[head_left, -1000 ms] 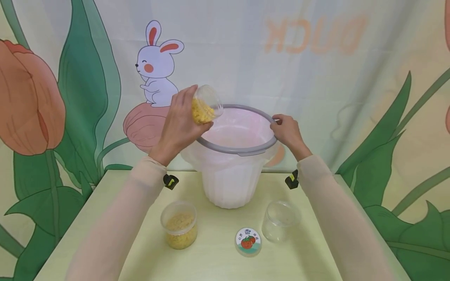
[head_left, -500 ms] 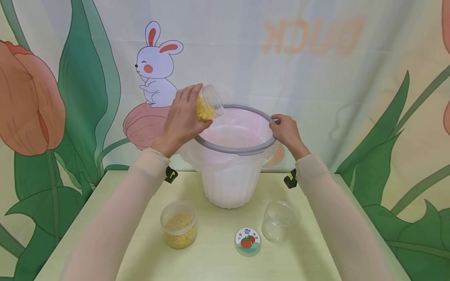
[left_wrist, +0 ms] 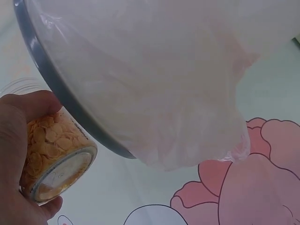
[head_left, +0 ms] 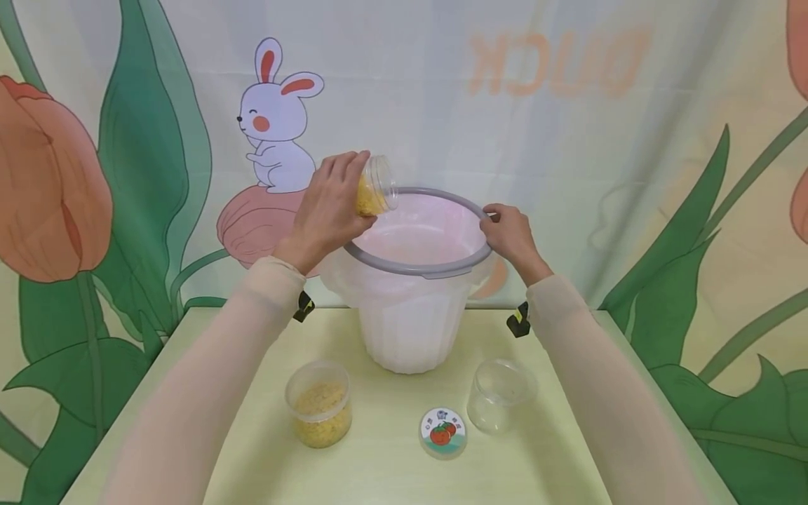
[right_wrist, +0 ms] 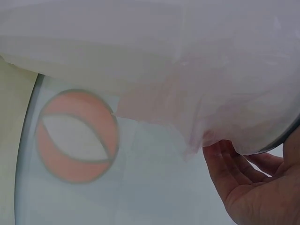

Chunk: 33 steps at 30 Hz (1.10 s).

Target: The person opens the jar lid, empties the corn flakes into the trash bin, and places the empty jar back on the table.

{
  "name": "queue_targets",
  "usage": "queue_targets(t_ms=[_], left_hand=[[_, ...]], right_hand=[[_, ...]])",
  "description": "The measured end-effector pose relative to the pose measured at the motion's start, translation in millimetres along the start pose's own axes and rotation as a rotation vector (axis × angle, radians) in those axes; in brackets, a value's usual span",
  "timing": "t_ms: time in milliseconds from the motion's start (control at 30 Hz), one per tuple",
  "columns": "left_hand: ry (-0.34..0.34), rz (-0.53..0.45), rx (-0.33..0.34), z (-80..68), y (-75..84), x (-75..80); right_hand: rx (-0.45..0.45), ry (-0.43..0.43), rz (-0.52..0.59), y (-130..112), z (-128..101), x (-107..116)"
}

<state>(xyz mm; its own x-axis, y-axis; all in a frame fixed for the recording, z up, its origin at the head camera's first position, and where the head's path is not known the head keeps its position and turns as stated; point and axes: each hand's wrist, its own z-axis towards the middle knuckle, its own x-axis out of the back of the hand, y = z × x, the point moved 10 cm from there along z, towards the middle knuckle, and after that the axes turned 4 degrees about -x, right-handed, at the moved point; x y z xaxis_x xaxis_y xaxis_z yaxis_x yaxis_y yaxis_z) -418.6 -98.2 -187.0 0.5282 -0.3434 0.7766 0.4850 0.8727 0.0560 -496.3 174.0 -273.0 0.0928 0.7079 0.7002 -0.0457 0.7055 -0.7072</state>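
My left hand grips a clear plastic jar of yellow flakes, tipped with its mouth toward the bin's inside. In the left wrist view the flakes show through the jar wall near its base. A white trash bin with a grey rim ring stands upright on the table, lined with a thin pinkish plastic bag. At the rim's right side, my right hand holds the edge. In the right wrist view its fingers curl at the bag and rim from outside.
On the pale table, a tub of yellow flakes stands front left. A round lid with a tomato picture lies at front centre, next to an uncovered clear jar. A printed curtain hangs close behind the bin.
The jar in my left hand has tilted further over toward the bin, and its flakes have shifted toward the mouth. My right hand keeps its hold on the rim.
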Motion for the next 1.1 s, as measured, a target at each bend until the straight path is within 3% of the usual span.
queue_targets(t_ms=[1100], left_hand=[[-0.1, 0.127, -0.098, 10.7, 6.8, -14.1]], right_hand=[[0.007, 0.005, -0.023, -3, -2, 2]])
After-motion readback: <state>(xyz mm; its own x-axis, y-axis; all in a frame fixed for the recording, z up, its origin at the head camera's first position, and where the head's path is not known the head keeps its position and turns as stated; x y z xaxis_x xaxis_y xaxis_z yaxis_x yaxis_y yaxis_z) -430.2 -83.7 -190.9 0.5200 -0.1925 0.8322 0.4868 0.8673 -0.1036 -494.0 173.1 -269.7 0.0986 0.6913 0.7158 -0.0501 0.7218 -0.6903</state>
